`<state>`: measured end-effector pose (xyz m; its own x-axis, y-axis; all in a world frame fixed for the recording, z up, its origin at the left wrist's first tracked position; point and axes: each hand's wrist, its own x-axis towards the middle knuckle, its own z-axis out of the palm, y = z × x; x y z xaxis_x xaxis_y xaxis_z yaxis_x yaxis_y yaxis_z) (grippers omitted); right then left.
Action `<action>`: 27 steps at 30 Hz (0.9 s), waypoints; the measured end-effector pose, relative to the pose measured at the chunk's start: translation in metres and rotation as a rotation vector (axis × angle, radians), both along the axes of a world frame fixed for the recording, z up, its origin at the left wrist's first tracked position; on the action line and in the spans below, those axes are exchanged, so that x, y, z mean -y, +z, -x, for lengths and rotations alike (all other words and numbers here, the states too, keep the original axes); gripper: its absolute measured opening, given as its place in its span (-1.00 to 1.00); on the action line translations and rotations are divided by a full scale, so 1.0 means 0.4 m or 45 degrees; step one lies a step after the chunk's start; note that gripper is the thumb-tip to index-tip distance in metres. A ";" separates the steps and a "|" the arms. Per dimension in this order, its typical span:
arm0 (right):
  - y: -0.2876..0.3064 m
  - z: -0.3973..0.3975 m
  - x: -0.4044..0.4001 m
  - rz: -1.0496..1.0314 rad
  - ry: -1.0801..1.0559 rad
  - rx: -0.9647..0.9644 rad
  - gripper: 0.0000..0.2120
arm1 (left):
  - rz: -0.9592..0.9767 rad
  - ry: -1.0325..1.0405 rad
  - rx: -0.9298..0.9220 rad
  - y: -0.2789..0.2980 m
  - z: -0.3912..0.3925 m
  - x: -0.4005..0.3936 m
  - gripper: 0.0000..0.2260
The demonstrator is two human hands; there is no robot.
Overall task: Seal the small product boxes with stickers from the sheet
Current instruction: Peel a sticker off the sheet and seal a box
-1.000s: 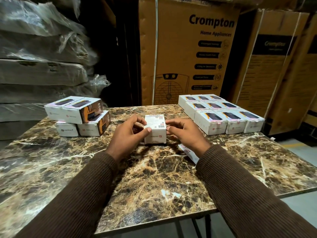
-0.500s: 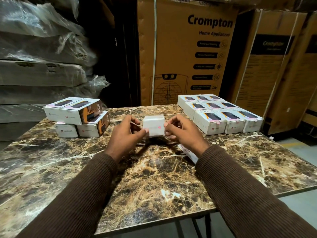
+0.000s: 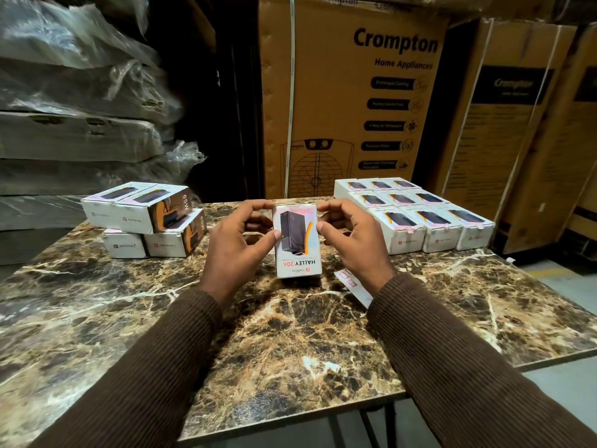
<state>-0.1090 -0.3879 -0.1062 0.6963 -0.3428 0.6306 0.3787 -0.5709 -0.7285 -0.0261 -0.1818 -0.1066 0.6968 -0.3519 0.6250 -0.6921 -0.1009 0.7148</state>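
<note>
- Pinching the white product box from both sides, the left hand sets its thumb on the box's left edge while the right hand presses thumb and forefinger to the right edge; both sets of fingers are narrowed onto the box.
- Between the fingers the box now shows its printed face, "HALLEY 20K" reading upside down; half a second ago a plain end with a pink mark faced the camera, so it has been turned over, probably to check it or reach the other flap.
- Just below the right wrist, the sticker sheet lies on the marble table, partly hidden.
- Further right of the fingers stand rows of boxes bearing pink seals; left of them is a small stack of boxes.
</note>
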 end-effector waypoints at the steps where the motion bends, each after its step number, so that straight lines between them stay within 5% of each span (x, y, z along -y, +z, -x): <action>1: 0.000 0.000 0.000 0.007 -0.002 0.005 -0.74 | 0.006 0.000 0.009 0.001 0.002 0.000 -0.63; 5: 0.004 0.003 -0.006 0.071 0.016 0.012 -0.60 | 0.006 0.001 0.060 0.004 0.006 0.001 -0.61; 17: 0.002 0.004 -0.001 0.143 0.016 0.001 -0.68 | -0.041 0.033 0.103 -0.001 -0.002 0.002 -0.65; 27: 0.035 0.039 0.018 -0.078 0.162 -0.047 -0.60 | -0.128 0.064 0.294 0.009 0.006 0.001 -0.63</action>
